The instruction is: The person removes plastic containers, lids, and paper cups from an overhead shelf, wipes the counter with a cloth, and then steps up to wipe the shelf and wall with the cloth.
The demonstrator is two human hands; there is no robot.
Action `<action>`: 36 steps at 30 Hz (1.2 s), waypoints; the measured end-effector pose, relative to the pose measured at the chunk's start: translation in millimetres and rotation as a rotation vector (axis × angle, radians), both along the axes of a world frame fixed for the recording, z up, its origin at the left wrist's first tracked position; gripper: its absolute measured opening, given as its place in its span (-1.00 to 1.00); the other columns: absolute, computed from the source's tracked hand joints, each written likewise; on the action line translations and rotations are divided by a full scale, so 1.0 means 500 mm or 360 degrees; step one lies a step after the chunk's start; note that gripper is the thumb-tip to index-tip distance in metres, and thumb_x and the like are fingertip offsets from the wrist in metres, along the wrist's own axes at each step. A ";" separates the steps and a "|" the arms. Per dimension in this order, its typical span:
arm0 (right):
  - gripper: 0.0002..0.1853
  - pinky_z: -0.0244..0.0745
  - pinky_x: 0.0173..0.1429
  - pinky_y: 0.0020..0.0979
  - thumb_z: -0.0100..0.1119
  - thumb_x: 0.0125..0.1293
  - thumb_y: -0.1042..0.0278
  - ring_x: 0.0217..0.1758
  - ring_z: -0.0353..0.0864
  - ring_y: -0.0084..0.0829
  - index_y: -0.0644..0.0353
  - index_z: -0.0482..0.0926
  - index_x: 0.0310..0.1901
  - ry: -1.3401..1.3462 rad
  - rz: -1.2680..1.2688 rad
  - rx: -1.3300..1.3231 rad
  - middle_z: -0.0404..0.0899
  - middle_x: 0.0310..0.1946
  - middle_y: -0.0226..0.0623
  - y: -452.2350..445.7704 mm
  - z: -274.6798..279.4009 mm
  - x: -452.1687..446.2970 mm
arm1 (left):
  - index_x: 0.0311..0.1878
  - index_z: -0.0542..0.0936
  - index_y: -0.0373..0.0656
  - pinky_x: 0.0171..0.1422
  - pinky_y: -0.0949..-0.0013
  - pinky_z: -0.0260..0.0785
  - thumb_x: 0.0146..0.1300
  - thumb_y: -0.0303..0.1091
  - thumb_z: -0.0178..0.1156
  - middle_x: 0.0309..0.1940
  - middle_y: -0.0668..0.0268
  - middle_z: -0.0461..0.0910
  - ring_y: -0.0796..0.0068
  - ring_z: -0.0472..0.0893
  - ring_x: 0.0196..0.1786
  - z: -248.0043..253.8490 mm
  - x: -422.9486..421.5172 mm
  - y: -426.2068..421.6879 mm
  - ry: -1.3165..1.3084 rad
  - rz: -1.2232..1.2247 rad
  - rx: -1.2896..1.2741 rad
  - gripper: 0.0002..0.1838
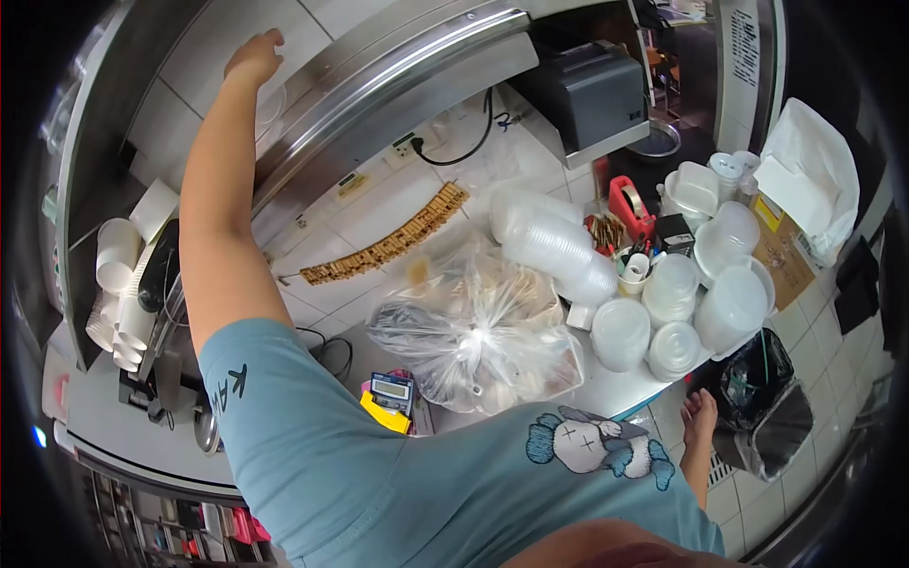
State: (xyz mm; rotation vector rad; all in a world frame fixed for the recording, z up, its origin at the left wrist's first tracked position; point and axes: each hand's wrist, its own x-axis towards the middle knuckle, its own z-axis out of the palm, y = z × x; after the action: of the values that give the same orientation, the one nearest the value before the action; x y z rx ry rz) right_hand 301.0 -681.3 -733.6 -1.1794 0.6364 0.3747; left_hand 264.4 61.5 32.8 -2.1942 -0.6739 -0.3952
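My left arm is stretched up past the steel shelf edge. At its end, my left hand [254, 59] is in front of pale wall tiles, fingers slightly bent and apart, with nothing visible in them. Low on the right, my right hand [701, 414] hangs beside a black-lined bin [772, 426], its fingers loosely curled and apart, holding nothing. A large clear plastic bag [478, 346] with a gathered top lies on the counter in front of my body. Beyond it lie stacked clear lids [559, 248].
White tubs [620, 333] crowd the counter's right side near a red tape dispenser [630, 208]. A calculator [391, 388] lies near my body. Paper cups [116, 254] stand at the left. A steel shelf [379, 90] overhangs the counter, with a dark appliance [592, 95] farther right.
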 end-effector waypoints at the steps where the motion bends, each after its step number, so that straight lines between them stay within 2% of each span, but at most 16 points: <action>1: -0.52 0.46 0.04 -0.27 0.27 0.40 0.02 -0.01 0.57 -0.39 -0.02 0.49 0.27 -0.0052 0.0041 -0.0093 0.57 0.13 -0.36 -0.002 0.021 -0.002 | 0.35 0.49 -0.05 0.39 0.04 0.45 0.34 -0.17 0.26 0.31 0.08 0.55 -0.05 0.54 0.35 -0.005 -0.007 0.040 -0.0276 0.0106 -0.0176 -0.47; 4: -0.52 0.45 0.05 -0.26 0.27 0.40 0.02 0.01 0.57 -0.41 -0.03 0.48 0.28 -0.0118 0.0214 -0.0415 0.56 0.12 -0.40 -0.043 0.021 -0.008 | 0.56 0.30 0.04 0.47 -0.03 0.36 0.01 0.31 0.50 0.38 -0.10 0.47 -0.10 0.41 0.49 -0.067 -0.045 0.110 -0.0561 0.0493 -0.0331 0.09; 7: -0.55 0.44 0.01 -0.33 0.26 0.40 0.03 -0.06 0.56 -0.49 -0.07 0.49 0.25 -0.0103 0.0133 -0.0450 0.56 0.02 -0.49 -0.086 0.007 -0.020 | 0.60 0.23 0.07 0.42 -0.11 0.39 -0.08 0.27 0.58 0.43 -0.15 0.41 -0.16 0.38 0.50 -0.047 -0.062 0.115 0.0077 0.0676 -0.0753 0.20; 10: -0.59 0.43 -0.04 -0.36 0.27 0.39 0.05 -0.10 0.56 -0.51 -0.12 0.51 0.21 -0.0089 0.0015 -0.0474 0.58 -0.06 -0.56 -0.114 -0.004 -0.045 | 0.60 0.21 0.08 0.35 -0.11 0.46 -0.13 0.13 0.65 0.42 -0.10 0.44 -0.12 0.43 0.46 -0.041 -0.063 0.072 -0.0134 0.0672 -0.0933 0.22; 12: -0.51 0.43 0.11 -0.25 0.27 0.38 0.04 0.06 0.58 -0.38 -0.08 0.47 0.29 0.0000 -0.0013 -0.0406 0.57 0.09 -0.44 -0.131 -0.035 -0.065 | 0.60 0.20 0.08 0.29 -0.07 0.52 -0.16 -0.01 0.70 0.40 -0.03 0.48 -0.07 0.48 0.41 -0.030 -0.077 0.103 -0.0418 0.0529 -0.1009 0.23; 14: -0.56 0.48 -0.12 -0.39 0.30 0.38 0.12 -0.11 0.63 -0.47 -0.10 0.50 0.26 -0.0026 -0.0082 -0.0343 0.61 -0.03 -0.47 -0.116 -0.039 -0.083 | 0.36 0.42 -0.02 0.26 -0.02 0.53 0.05 -0.02 0.49 0.30 -0.01 0.56 -0.06 0.54 0.34 0.020 -0.093 0.170 -0.0509 0.0369 -0.0643 -0.20; 16: -0.65 0.51 -0.16 -0.43 0.30 0.39 0.15 -0.17 0.61 -0.52 -0.07 0.56 0.17 -0.0100 -0.0149 -0.0218 0.63 -0.09 -0.48 -0.091 -0.048 -0.099 | 0.13 0.64 -0.12 0.23 0.03 0.54 0.27 -0.03 0.28 0.21 0.00 0.63 -0.06 0.60 0.28 0.107 -0.088 0.234 -0.0563 -0.0083 0.0221 -0.53; 17: -0.67 0.52 -0.13 -0.44 0.30 0.39 0.14 -0.15 0.61 -0.53 -0.05 0.57 0.13 -0.0120 -0.0140 -0.0184 0.64 -0.08 -0.48 -0.071 -0.023 -0.104 | 0.01 0.75 -0.17 0.21 0.06 0.54 0.38 -0.03 0.17 0.17 0.01 0.67 -0.05 0.63 0.24 0.140 -0.083 0.245 -0.0724 -0.0449 0.0663 -0.58; 18: -0.64 0.52 -0.07 -0.43 0.31 0.38 0.12 -0.11 0.61 -0.52 -0.04 0.57 0.15 -0.0135 -0.0110 -0.0183 0.64 -0.05 -0.46 -0.051 -0.001 -0.105 | 0.05 0.72 -0.21 0.25 0.06 0.52 0.40 -0.07 0.13 0.19 0.01 0.66 -0.02 0.62 0.26 0.152 -0.073 0.177 -0.0937 -0.0716 0.0475 -0.57; 22: -0.60 0.50 0.02 -0.36 0.31 0.39 0.12 -0.04 0.62 -0.49 0.03 0.58 0.20 -0.0274 0.0031 -0.0169 0.63 -0.06 -0.43 0.016 0.093 -0.073 | 0.23 0.59 -0.37 0.38 0.10 0.44 0.52 -0.21 -0.01 0.27 0.03 0.61 0.12 0.60 0.31 -0.096 -0.065 -0.314 -0.1311 -0.1772 -0.0918 -0.55; 24: -0.60 0.50 0.04 -0.37 0.30 0.41 0.17 -0.02 0.61 -0.50 0.04 0.57 0.22 -0.0352 0.0121 -0.0140 0.63 -0.08 -0.45 0.043 0.115 -0.055 | 0.32 0.52 -0.45 0.45 0.12 0.40 0.58 -0.28 -0.08 0.31 0.04 0.59 0.19 0.58 0.33 -0.310 -0.052 -0.520 -0.0889 -0.1917 -0.1386 -0.53; 28: -0.50 0.54 0.13 -0.30 0.25 0.43 0.21 0.13 0.55 -0.46 0.09 0.47 0.36 -0.0381 0.0272 0.0015 0.53 0.15 -0.38 0.085 0.161 -0.032 | 0.26 0.67 -0.04 0.28 0.26 0.45 0.43 -0.45 0.21 0.13 0.23 0.70 0.32 0.66 0.13 -0.778 0.036 -0.842 0.0267 -0.1958 -0.2120 -0.64; 32: -0.39 0.55 0.18 -0.27 0.21 0.43 0.24 0.21 0.51 -0.41 0.09 0.35 0.48 -0.0297 0.0278 0.0122 0.40 0.29 -0.34 0.108 0.222 -0.034 | 0.24 0.67 0.01 0.30 0.08 0.47 0.38 -0.44 0.20 0.26 0.10 0.63 0.15 0.65 0.21 -1.126 0.133 -0.927 0.0137 -0.1785 -0.2194 -0.62; 33: -0.37 0.55 0.19 -0.26 0.20 0.43 0.26 0.23 0.50 -0.41 0.10 0.32 0.50 -0.0253 0.0284 0.0232 0.38 0.31 -0.33 0.106 0.219 -0.033 | 0.27 0.66 0.02 0.35 0.07 0.43 0.37 -0.42 0.21 0.27 0.13 0.63 0.12 0.62 0.26 -1.192 0.138 -0.942 0.0146 -0.1960 -0.1871 -0.60; 34: -0.34 0.55 0.20 -0.25 0.19 0.43 0.28 0.25 0.50 -0.40 0.12 0.28 0.53 -0.0207 0.0296 0.0341 0.35 0.34 -0.32 0.105 0.216 -0.032 | 0.29 0.65 0.03 0.40 0.06 0.39 0.36 -0.40 0.22 0.27 0.15 0.63 0.08 0.59 0.31 -1.229 0.139 -0.956 0.0148 -0.2110 -0.1542 -0.57; 36: -0.34 0.54 0.24 -0.23 0.16 0.44 0.32 0.25 0.52 -0.36 0.18 0.26 0.54 -0.0246 0.0282 0.0337 0.35 0.33 -0.29 0.101 0.205 -0.028 | 0.31 0.63 0.02 0.44 0.02 0.35 0.31 -0.35 0.26 0.33 0.17 0.59 0.09 0.54 0.38 -1.245 0.105 -0.980 0.0291 -0.2052 -0.1580 -0.52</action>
State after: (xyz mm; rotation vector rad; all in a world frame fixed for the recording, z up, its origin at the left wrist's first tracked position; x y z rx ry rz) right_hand 286.8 -630.7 -631.3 -1.0521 0.3498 0.4835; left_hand 317.1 -428.7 -589.8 -3.3213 0.9954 -0.5188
